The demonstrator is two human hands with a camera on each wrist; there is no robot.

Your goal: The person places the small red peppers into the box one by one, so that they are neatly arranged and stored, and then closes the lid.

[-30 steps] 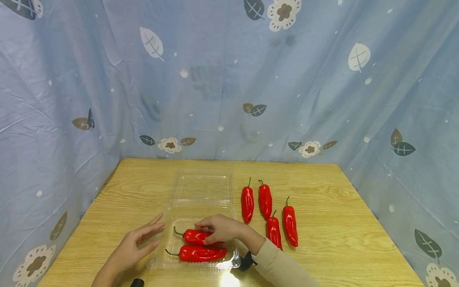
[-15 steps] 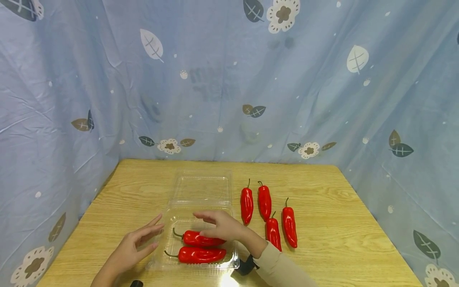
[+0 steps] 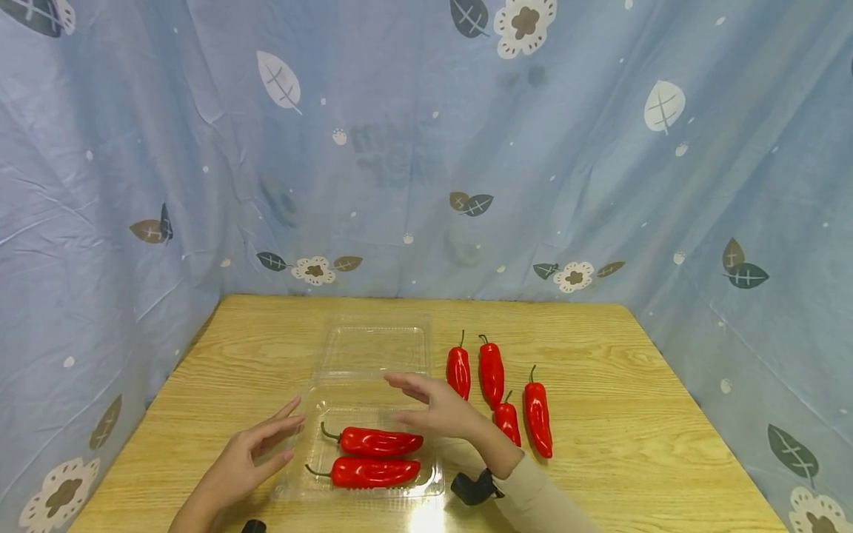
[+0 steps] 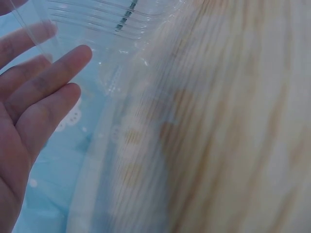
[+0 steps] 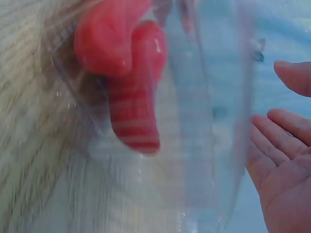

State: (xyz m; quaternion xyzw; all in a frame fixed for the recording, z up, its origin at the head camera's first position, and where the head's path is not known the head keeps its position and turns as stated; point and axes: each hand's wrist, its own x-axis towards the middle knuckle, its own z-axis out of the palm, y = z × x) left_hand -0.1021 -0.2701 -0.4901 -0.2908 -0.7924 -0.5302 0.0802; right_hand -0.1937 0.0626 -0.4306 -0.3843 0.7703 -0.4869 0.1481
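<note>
A clear plastic clamshell box (image 3: 373,392) lies with its lid (image 3: 373,348) folded back on the table. Inside its base, two red peppers lie side by side, an upper pepper (image 3: 381,442) and a lower pepper (image 3: 375,472), stems to the left. My right hand (image 3: 443,411) hovers over the box's right side, fingers extended and holding nothing; the right wrist view shows its bare palm (image 5: 286,179). My left hand (image 3: 243,459) is at the box's left edge with relaxed fingers; whether they touch the plastic I cannot tell.
Several more red peppers lie right of the box, among them a far-right pepper (image 3: 538,420) and one at the back (image 3: 492,375). My right forearm partly covers the nearest ones. A blue patterned curtain (image 3: 413,148) hangs behind and beside the wooden table (image 3: 633,444).
My right hand has let go of the upper pepper in the box, then lifted and moved right and away from me. My left hand has stayed in place.
</note>
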